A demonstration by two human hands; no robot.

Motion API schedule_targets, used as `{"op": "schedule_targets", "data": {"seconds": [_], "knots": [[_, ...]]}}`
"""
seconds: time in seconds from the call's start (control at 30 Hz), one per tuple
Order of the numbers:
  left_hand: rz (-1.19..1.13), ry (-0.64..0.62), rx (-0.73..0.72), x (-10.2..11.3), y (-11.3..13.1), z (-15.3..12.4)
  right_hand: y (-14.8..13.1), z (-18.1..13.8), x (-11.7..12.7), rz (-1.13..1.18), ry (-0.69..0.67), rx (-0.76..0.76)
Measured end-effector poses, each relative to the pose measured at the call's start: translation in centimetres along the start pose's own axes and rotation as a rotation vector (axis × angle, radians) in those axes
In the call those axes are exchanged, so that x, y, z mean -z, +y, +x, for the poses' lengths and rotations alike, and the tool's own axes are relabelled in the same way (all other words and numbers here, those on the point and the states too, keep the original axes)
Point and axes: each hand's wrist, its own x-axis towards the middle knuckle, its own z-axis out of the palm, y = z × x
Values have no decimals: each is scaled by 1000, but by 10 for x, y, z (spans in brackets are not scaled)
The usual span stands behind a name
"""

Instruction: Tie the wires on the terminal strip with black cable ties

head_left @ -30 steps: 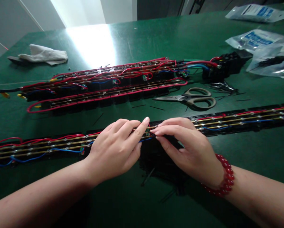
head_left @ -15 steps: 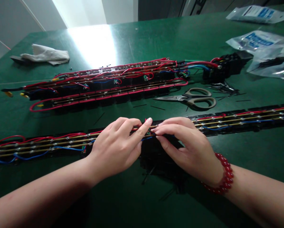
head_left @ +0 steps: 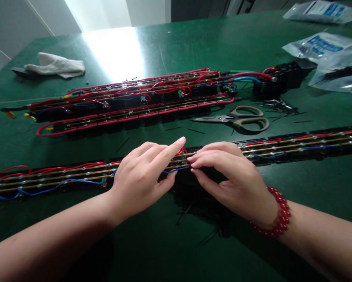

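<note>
A long black strip (head_left: 84,172) with brass rods, red and blue wires and small green boards runs across the table. My left hand (head_left: 146,176) lies over its middle, thumb at the near side and the other fingers over the top and far side. Its index finger is stretched out. Just right of it, my right hand (head_left: 225,168), with a red bead bracelet on the wrist, has thumb and fingertips closed together beside a small green board (head_left: 184,157). What these fingertips pinch is too small to make out. A blue wire (head_left: 173,170) passes between the hands.
Behind the strip lies a second wired assembly (head_left: 140,94) with a black connector block (head_left: 282,80). Grey-handled scissors (head_left: 237,119) lie in front of it, among thin black offcuts (head_left: 196,131). Plastic bags (head_left: 325,49) sit at the right, a white cloth (head_left: 57,65) at the far left.
My left index finger has lifted and straightened away from the right fingertips, and the left thumb has spread, showing more of the board and wires. My right hand stays nearly in place.
</note>
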Motion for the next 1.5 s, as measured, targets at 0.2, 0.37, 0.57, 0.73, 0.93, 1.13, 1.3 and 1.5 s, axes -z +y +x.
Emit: {"op": "schedule_targets", "data": {"seconds": [0.2, 0.37, 0.57, 0.73, 0.93, 1.13, 1.3, 1.5], "knots": [[-80, -17, 72, 4, 2, 2, -1, 1, 0, 3, -2, 15], [-77, -3, 56, 3, 1, 2, 0, 1, 0, -24, 7, 13], [-112, 7, 77, 4, 2, 3, 1, 0, 0, -22, 7, 14], [-126, 5, 77, 5, 2, 3, 1, 0, 0, -8, 5, -8], [-128, -2, 43, 4, 1, 2, 0, 1, 0, -10, 8, -14], [-112, -9, 0, 3, 0, 2, 0, 1, 0, -2, 8, -24], [-102, -7, -10, 3, 0, 2, 0, 1, 0, -4, 13, -14], [-96, -38, 12, 3, 1, 1, 0, 1, 1, -3, 13, -15]]}}
